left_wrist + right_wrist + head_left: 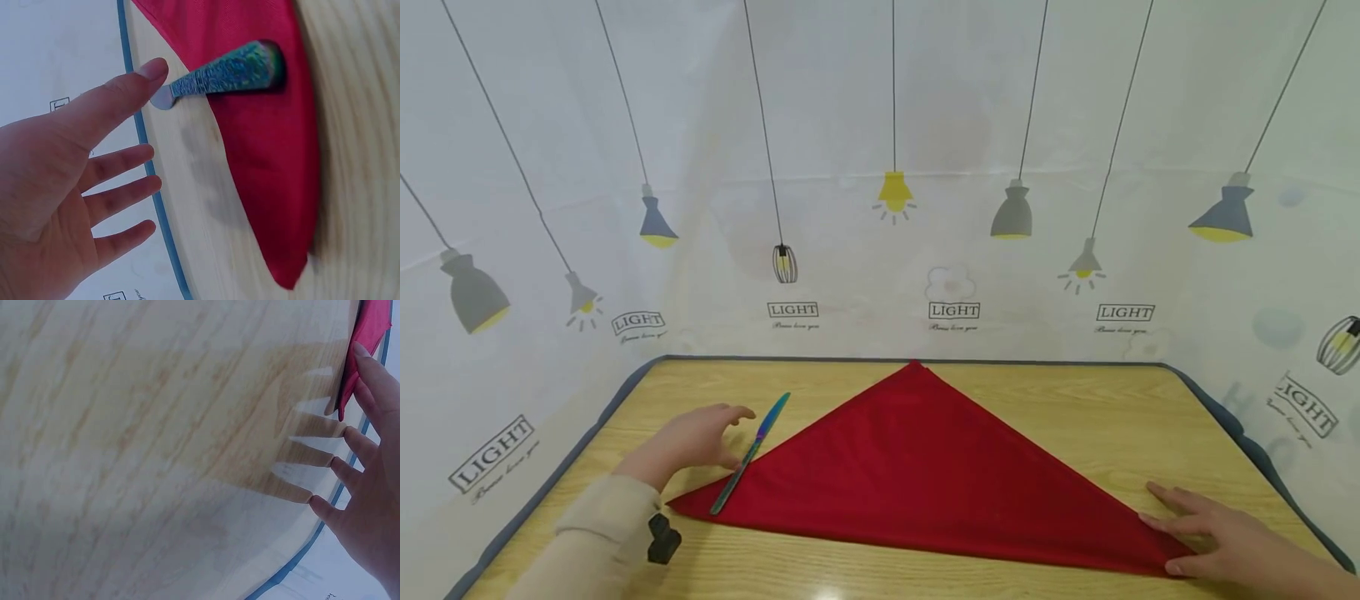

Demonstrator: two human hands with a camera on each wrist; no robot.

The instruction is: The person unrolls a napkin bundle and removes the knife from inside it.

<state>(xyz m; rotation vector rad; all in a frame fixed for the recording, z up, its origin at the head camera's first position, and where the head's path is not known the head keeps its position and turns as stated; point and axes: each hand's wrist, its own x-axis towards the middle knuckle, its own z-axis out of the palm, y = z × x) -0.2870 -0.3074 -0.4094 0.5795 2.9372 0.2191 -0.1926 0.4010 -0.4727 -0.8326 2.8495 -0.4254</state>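
A red cloth [917,475] lies folded into a triangle on the wooden table, its peak pointing to the far edge. Across its left corner rests a table knife [730,487] with a rainbow sheen, the patterned handle [237,69] on the cloth and the blade angled away over the wood. Beside the knife hovers my left hand [692,437], fingers apart and holding nothing; its thumb looks close to the knife's neck in the left wrist view, though contact cannot be told. My right hand [1221,537] touches the cloth's right corner, fingers spread.
The table [1060,387] has a dark blue edge strip. Behind and beside it hangs a pale wall covering [850,125] printed with lamps and lettering. A small black object [663,539] sits by the left wrist.
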